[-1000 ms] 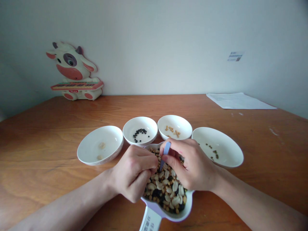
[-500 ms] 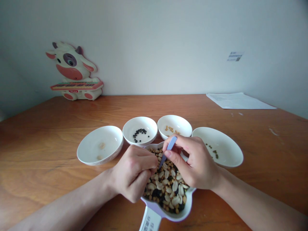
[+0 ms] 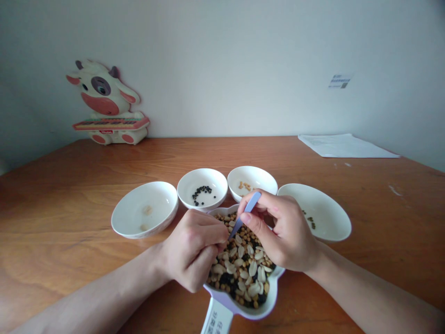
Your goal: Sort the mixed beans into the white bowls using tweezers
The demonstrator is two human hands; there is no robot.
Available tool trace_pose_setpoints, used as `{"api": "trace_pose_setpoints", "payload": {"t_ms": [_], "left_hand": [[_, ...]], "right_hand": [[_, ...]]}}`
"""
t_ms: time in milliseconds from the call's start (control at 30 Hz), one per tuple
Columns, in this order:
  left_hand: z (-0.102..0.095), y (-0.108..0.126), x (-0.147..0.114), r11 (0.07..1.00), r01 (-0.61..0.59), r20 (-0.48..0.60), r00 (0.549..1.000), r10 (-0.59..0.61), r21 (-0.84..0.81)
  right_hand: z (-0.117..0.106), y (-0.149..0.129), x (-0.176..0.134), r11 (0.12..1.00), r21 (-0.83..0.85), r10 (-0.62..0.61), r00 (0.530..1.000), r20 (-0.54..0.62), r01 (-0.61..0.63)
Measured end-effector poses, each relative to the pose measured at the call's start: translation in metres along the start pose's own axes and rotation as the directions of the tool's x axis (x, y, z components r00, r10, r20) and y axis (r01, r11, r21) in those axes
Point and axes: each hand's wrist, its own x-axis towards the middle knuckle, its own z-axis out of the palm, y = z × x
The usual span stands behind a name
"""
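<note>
My right hand (image 3: 283, 232) pinches purple tweezers (image 3: 247, 212) between thumb and fingers, their tip pointing down over the mixed beans and peanuts (image 3: 239, 264). These fill a lilac-and-white lobed bowl (image 3: 271, 304) with a labelled handle (image 3: 217, 317) towards me. My left hand (image 3: 198, 246) is closed at the bowl's left side, its fingertips over the contents beside the tweezers' tip. What those fingers hold, if anything, is hidden.
Behind are a white bowl with pale pieces (image 3: 121, 222), one with black beans (image 3: 189, 181), one with yellow beans (image 3: 266, 178) and one with green beans (image 3: 333, 218). A cow toy keyboard (image 3: 107, 120) and papers (image 3: 344, 146) sit farther back.
My right hand has shifted slightly right and up, raising the tweezers' tip a little from the beans. My left hand and the bowls look unmoved.
</note>
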Motion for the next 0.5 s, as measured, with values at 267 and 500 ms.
{"api": "trace_pose_setpoints", "payload": {"t_ms": [267,500], "left_hand": [[-0.0001,0.0006,0.0006,1.0,0.011,-0.003,1.0,-0.011,0.0],[0.0002,0.0001,0.0009,1.0,-0.007,-0.008,1.0,0.007,-0.004]], "right_hand": [[0.0008,0.0038,0.0009,0.997,-0.079,-0.003,0.989,0.151,0.015],[-0.0001,0.0022,0.0014,0.997,-0.073,0.006,0.982,0.19,0.008]]}}
